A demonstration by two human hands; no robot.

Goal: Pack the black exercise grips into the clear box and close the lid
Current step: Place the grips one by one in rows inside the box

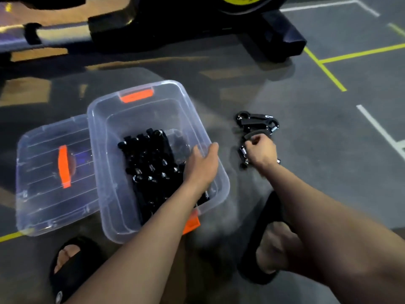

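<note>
The clear box point(140, 110) stands open on the floor with orange latches, and several black exercise grips point(151, 163) with metal springs lie packed in it. My left hand point(202, 163) reaches into the box at its right side, fingers straight, resting on the packed grips. To the right of the box a small pile of loose black grips point(256, 123) lies on the floor. My right hand point(262, 150) is curled round one black grip point(248, 139) at the pile's near edge. The clear lid point(43, 194) with an orange handle lies flat left of the box.
Dark gym equipment point(197, 29) with a black base stands behind the box. My two feet in black slides point(72, 268) are at the bottom, one on each side of my arms. Yellow and white lines point(324, 69) mark the grey floor at the right.
</note>
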